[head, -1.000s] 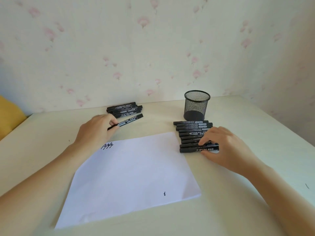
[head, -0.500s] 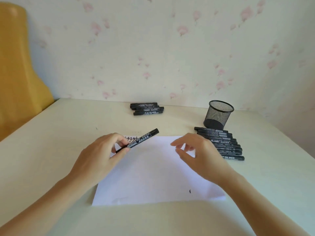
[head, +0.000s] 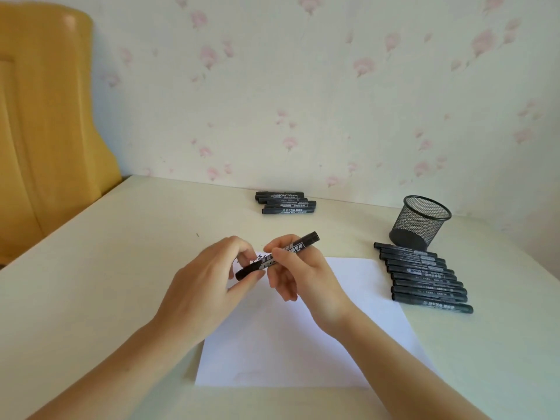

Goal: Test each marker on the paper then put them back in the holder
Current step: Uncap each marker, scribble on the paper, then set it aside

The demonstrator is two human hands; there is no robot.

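Observation:
A black marker [head: 303, 241] is held above the far left corner of the white paper [head: 306, 344]. My left hand [head: 209, 286] pinches its near end and my right hand [head: 300, 274] pinches its middle. Black test marks on the paper are mostly hidden behind my fingers. A row of several black markers [head: 424, 277] lies to the right of the paper. A smaller pile of black markers [head: 286, 203] lies at the back by the wall. The black mesh holder [head: 419, 222] stands upright at the back right.
The cream table [head: 106, 268] meets a flowered wall at the back. A yellow chair back [head: 45, 116] stands off the table's left edge.
My right hand has moved left from the marker row and joined my left hand on the marker. The marker now sits between both hands over the paper's corner. The camera view shifted.

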